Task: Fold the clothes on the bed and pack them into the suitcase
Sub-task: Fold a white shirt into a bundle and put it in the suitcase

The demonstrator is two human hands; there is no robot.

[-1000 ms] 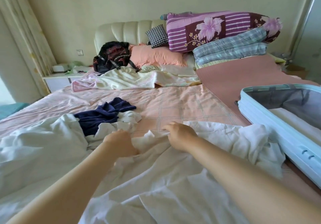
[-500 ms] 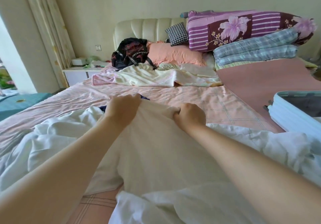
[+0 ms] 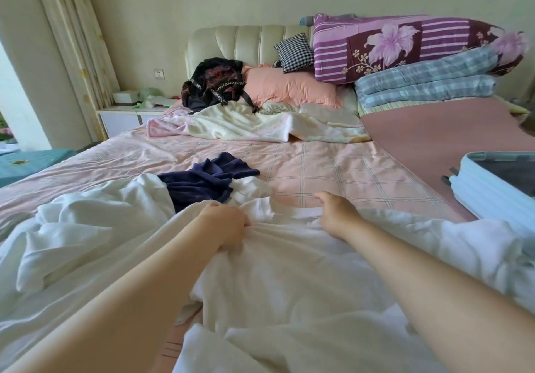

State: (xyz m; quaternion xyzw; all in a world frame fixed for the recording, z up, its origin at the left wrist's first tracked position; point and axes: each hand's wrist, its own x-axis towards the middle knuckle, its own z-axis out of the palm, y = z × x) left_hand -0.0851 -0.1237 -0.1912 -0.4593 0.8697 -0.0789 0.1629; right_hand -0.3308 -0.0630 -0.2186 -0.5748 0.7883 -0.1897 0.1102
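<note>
A white garment (image 3: 278, 268) lies spread on the pink checked bed (image 3: 333, 170) in front of me. My left hand (image 3: 224, 225) grips a bunch of its fabric near the top edge. My right hand (image 3: 337, 213) rests on the same top edge, further right, with its fingers hidden from me. More crumpled white clothes (image 3: 86, 227) lie to the left. A navy garment (image 3: 208, 178) sits just beyond them. The open pale blue suitcase (image 3: 489, 193) lies at the right edge of the bed.
A black backpack (image 3: 214, 83), a pink pillow (image 3: 289, 88), folded quilts (image 3: 419, 54) and a rumpled blanket (image 3: 246, 123) crowd the head of the bed. A white nightstand (image 3: 124, 115) and a curtain (image 3: 72, 39) stand at the left.
Both hands have lowered the lifted white garment back down onto the bed. The navy garment shows again beyond it.
</note>
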